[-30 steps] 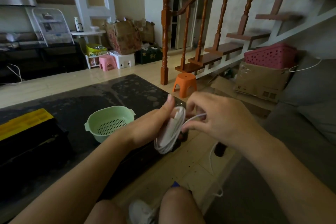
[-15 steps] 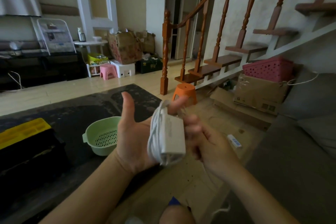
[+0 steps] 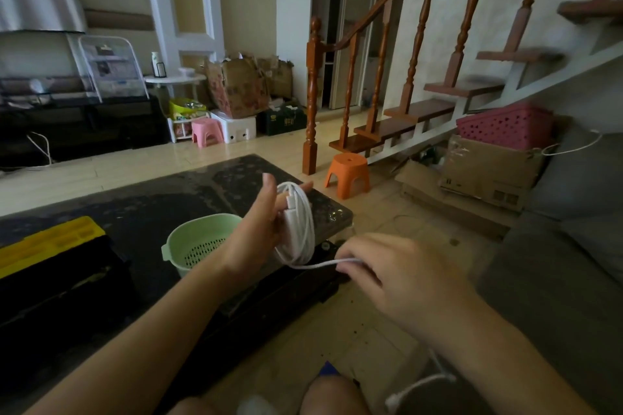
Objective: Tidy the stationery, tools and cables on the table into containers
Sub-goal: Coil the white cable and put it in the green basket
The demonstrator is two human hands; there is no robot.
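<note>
White cable point(image 3: 296, 232) is coiled around a charger in the left hand point(image 3: 259, 229); the right hand point(image 3: 387, 273) pinches its loose end beside the green basket point(image 3: 195, 239).

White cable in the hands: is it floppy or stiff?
Probably floppy: the white cable bends into loops in the left hand and curves toward the right hand. Likely light: a pinch holds the strand. Released, the loops might unwind.
</note>
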